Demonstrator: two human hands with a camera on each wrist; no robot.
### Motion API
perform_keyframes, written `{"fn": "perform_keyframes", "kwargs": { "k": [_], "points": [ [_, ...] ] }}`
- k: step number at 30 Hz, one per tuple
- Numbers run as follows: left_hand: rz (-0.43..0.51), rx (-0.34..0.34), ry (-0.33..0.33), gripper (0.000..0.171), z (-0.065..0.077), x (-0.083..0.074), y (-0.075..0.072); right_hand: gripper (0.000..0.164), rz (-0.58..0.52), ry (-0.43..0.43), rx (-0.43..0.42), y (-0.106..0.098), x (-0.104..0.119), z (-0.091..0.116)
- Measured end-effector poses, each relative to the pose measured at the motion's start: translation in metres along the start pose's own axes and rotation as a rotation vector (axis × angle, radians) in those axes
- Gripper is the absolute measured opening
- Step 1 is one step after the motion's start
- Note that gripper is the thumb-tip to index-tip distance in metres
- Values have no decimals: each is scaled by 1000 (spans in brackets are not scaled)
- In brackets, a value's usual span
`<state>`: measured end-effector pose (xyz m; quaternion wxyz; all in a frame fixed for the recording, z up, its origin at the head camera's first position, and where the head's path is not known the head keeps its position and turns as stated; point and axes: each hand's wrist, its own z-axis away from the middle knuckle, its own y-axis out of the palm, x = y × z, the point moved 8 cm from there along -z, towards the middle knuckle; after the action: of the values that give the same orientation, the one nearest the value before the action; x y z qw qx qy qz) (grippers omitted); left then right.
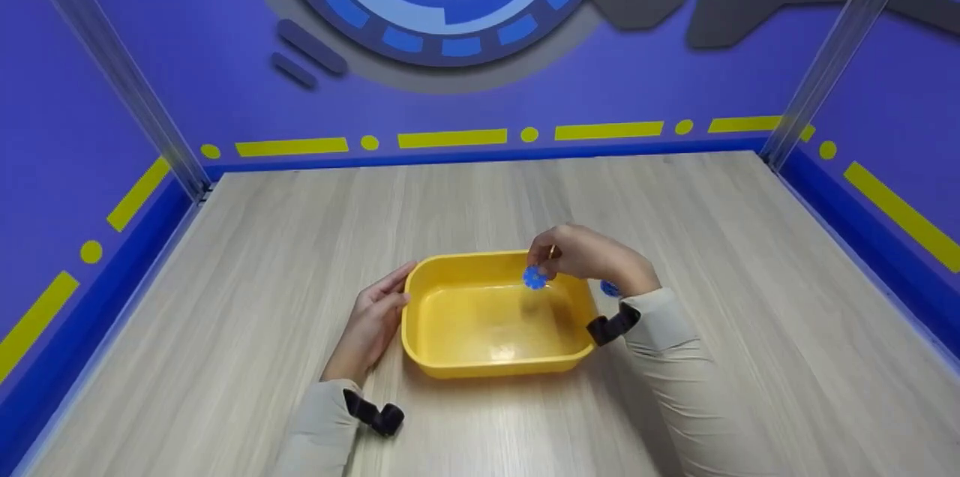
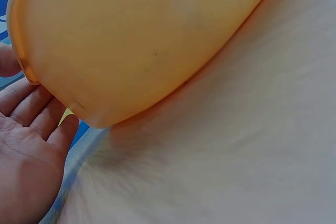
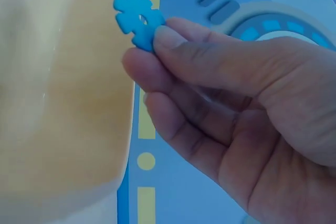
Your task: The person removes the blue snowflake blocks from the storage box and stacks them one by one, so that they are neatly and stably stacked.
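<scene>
A yellow plastic basin (image 1: 495, 370) stands on the table. My left hand (image 1: 373, 316) holds its left end, the thumb at the rim and the fingers along the outer wall; the left wrist view shows that hand (image 2: 31, 145) beside the basin's outer wall (image 2: 136, 51). Above the basin's far right part, my right hand (image 1: 581, 252) pinches a blue snowflake disc (image 1: 535, 277) between thumb and forefinger. Up close, the disc (image 3: 137, 18) has notched petals and a central hole. A second blue piece (image 1: 610, 287) lies right of the basin, partly hidden by the right wrist.
The wood-grain table (image 1: 315, 237) surrounds the basin. A purple-blue wall (image 1: 480, 106) with yellow marks closes the back, and side panels (image 1: 885, 162) rise left and right. Each wrist wears a black camera mount (image 1: 615, 323).
</scene>
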<state>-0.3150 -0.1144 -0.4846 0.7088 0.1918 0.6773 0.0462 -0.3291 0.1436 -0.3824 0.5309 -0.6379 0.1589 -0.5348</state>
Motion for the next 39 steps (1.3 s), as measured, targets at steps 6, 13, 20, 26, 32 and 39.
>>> {"fn": "perform_keyframes", "kwargs": {
  "k": [6, 13, 20, 26, 32, 39],
  "points": [
    [-4, -8, -4, 58, 0, 0, -1, 14, -9, -29, -73, -11, -10, 8],
    [-1, -18, -4, 58, 0, 0, -2, 13, -49, -45, -156, -20, -27, 21],
    [-4, -12, -1, 58, 1, 0, -1, 14, -82, -24, -241, -25, -45, 31],
    [0, -5, 11, 58, 1, -1, 0, 15, -99, 18, -308, -25, -62, 42],
    [-5, 4, 11, 58, 1, -1, 0, 17, -133, 67, -339, -24, -80, 52],
    [-11, 4, 14, 58, 2, -2, 0, 16, -154, 118, -352, -23, -100, 57]
  ]
}}
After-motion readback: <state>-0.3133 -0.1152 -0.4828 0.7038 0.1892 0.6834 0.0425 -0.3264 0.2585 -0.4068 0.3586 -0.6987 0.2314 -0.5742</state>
